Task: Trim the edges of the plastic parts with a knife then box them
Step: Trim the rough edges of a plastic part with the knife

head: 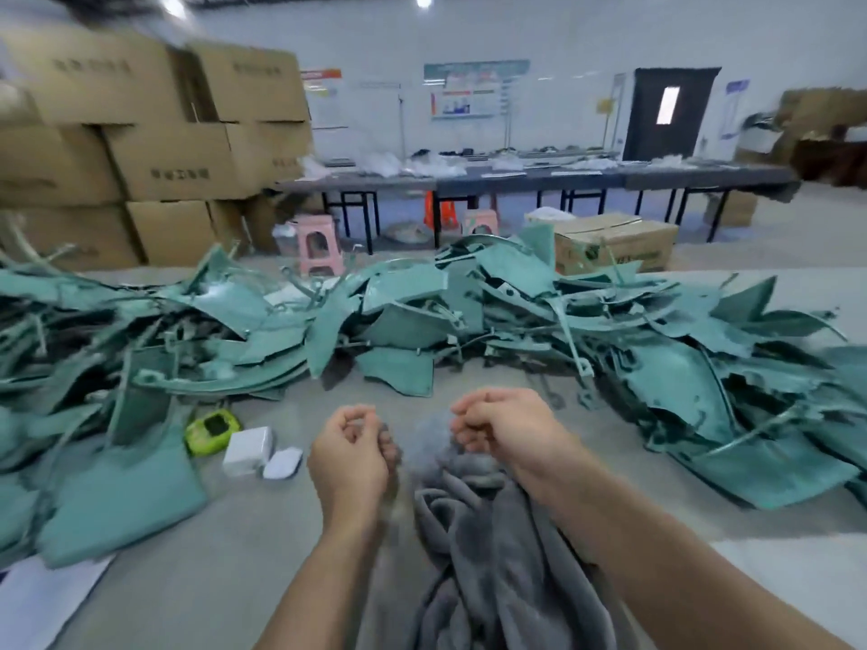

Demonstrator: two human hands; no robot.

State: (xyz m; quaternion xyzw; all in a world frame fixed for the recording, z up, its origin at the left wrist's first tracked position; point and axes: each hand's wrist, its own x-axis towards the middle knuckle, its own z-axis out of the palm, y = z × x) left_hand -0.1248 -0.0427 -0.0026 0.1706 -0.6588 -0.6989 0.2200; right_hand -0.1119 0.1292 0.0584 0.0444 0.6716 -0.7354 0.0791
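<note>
Teal plastic parts (403, 321) lie in a long, loose pile across the grey table (234, 532), reaching from the left edge to the right. My left hand (347, 457) hovers at the middle front of the table with its fingers curled, and nothing shows in it. My right hand (506, 426) is beside it. Its curled fingertips grip the top fold of a crumpled grey cloth (474, 532), which runs down toward me between my forearms. No knife is in sight.
A green handheld device (212, 431), a small white box (248, 450) and a white pad (283, 463) sit left of my hands. White paper (42, 598) lies at the near left. Stacked cardboard boxes (164, 147) stand behind, with an open carton (614, 246) and pink stools (319, 246) beyond.
</note>
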